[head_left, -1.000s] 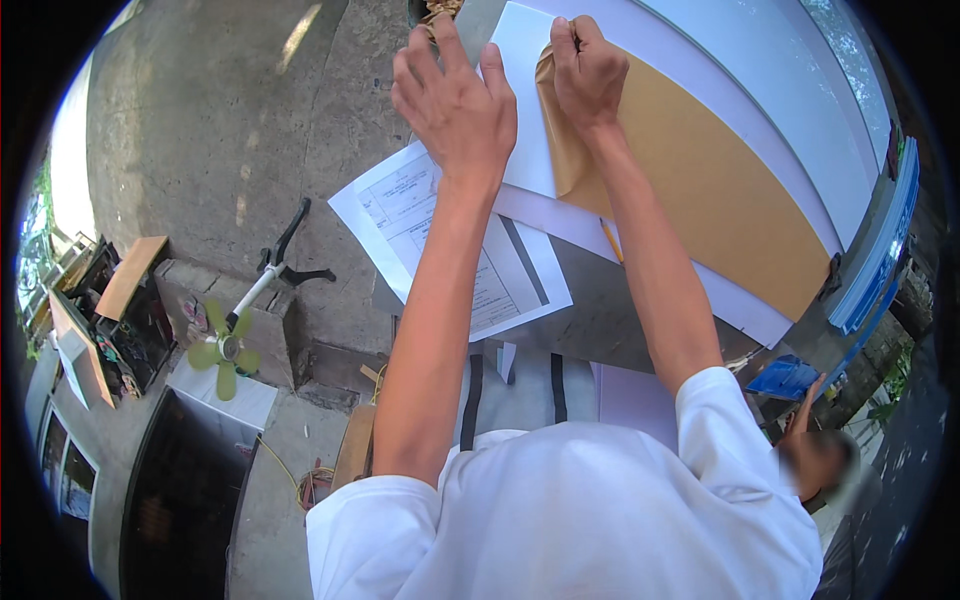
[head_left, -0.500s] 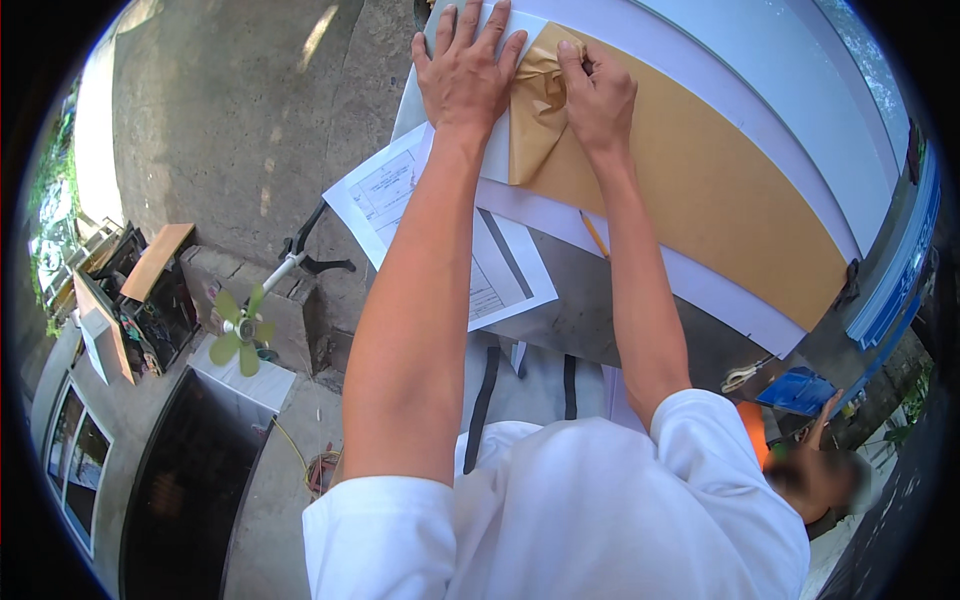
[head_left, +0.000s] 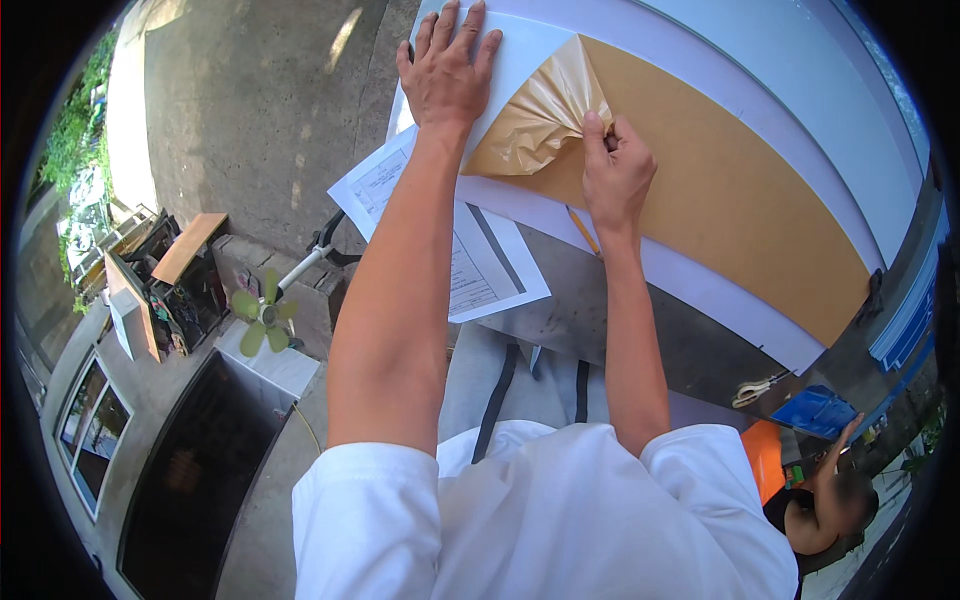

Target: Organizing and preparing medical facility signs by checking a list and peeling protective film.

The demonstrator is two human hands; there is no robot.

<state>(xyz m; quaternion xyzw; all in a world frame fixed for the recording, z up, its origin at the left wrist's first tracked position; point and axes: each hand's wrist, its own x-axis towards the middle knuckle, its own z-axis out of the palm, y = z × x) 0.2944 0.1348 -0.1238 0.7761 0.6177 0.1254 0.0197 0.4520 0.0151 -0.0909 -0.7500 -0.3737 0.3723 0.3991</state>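
Note:
My left hand [head_left: 447,75] lies flat with spread fingers on the white surface at the upper left of the worktable. My right hand [head_left: 618,180] is closed, pinching the edge of a glossy brown film [head_left: 725,180]. The film is pulled back into fanned wrinkles between the two hands, baring a white panel [head_left: 535,38] at its left end. Farther right the film lies flat along the long curved panel. A yellow pencil [head_left: 583,230] rests beside my right wrist. Printed drawing sheets [head_left: 490,265] lie partly beneath my left forearm.
Large white curved sheets [head_left: 800,75] spread across the far side of the table. Scissors with pale handles [head_left: 752,390] lie at its near right, by a blue packet [head_left: 815,410]. Another person [head_left: 820,500] is at the lower right. A green-bladed fan [head_left: 265,315] stands to the left.
My right hand has drawn the film's corner toward me and right, stretching the crumpled part into a wide fan and baring more white panel. My left hand remains flat on the white surface.

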